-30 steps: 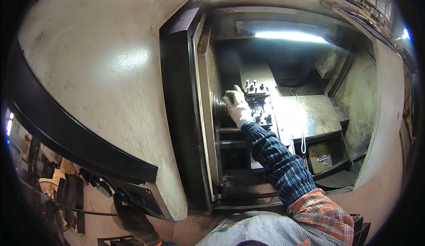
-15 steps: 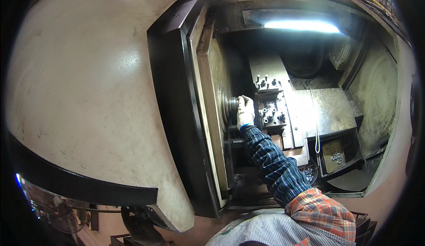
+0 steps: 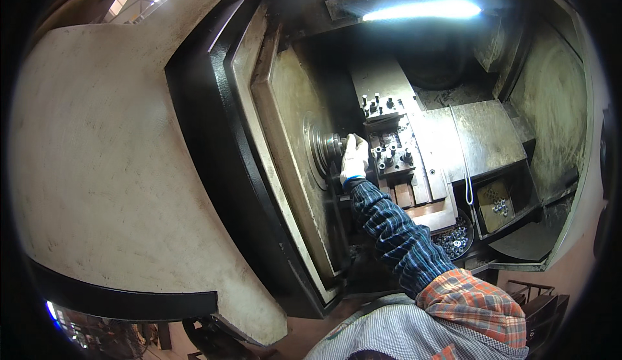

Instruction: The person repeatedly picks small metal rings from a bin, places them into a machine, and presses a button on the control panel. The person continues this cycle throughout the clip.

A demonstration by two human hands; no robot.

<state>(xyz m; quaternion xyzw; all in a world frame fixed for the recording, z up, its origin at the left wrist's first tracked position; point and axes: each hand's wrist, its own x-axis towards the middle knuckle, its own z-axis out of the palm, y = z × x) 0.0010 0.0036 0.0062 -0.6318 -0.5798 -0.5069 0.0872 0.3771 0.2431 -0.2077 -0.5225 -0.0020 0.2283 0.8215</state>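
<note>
My right hand [image 3: 354,158], in a white glove, reaches into a lathe and is at the front of its round metal chuck [image 3: 332,146]. The fingers are pinched together at the chuck's nose; whatever sits between them is too small to make out. Just right of the hand stands a tool block [image 3: 396,160] with several upright bolts, and a second bolted tool block [image 3: 382,106] lies beyond it. A blue striped sleeve covers my right forearm [image 3: 402,240]. My left hand is out of the picture.
Below the slide, a round pan [image 3: 455,238] holds many small shiny metal parts. A tray [image 3: 495,208] at the right holds more. A pale looped rod [image 3: 468,166] hangs before the metal cover [image 3: 483,136]. The black-edged door [image 3: 223,146] stands at the left; a lamp [image 3: 422,10] glows above.
The view has shifted and tilted, showing more of the chuck and the pan. My right hand stays at the chuck, its fingers slightly farther from the chuck face.
</note>
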